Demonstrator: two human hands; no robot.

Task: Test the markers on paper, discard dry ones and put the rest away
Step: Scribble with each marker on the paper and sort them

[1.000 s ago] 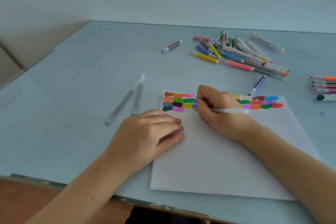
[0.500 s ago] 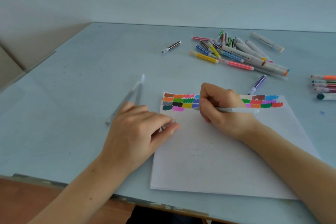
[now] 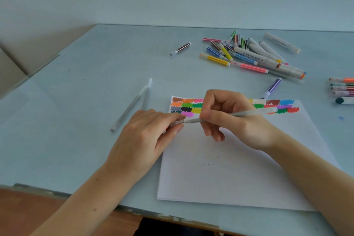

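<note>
Fingers (image 3: pixel 206 116) of the right hand (image 3: pixel 232 119) are curling round a clear pen (image 3: pixel 247 113), pinching it near the writing end so that its tip is pointing leftward, toward the other hand. Thumb and forefinger of the left hand (image 3: pixel 142 140) are pinching a small clear cap (image 3: pixel 176 123), and that cap is now meeting the pen's tip just above the paper (image 3: pixel 239 168). A second ago the tip was down among the colour swatches (image 3: pixel 188 106) and the left hand was lying on the sheet's left edge; half a second ago the left hand was already sliding away to the left. Now the pen is lifting off the sheet and both hands are coming together. I judge that the test of this pen is over and the person is capping it. Whether it left a mark I cannot tell, since the right hand is covering that part of the swatches.

Beyond the left hand's knuckles, two more clear pens (image 3: pixel 132 104) are lying side by side on the table (image 3: pixel 76 86), well apart from the rest; whether that is the dry lot is only a guess. Past the right hand's knuckles a purple marker (image 3: pixel 272 88) is lying just beside the paper's far edge, and farther off the pile of markers (image 3: pixel 249 53) is waiting, with a lone brown marker (image 3: pixel 181 49) to its left. Far to the right of the right hand a small row of markers (image 3: pixel 342 86) is lying at the frame's edge.
</note>
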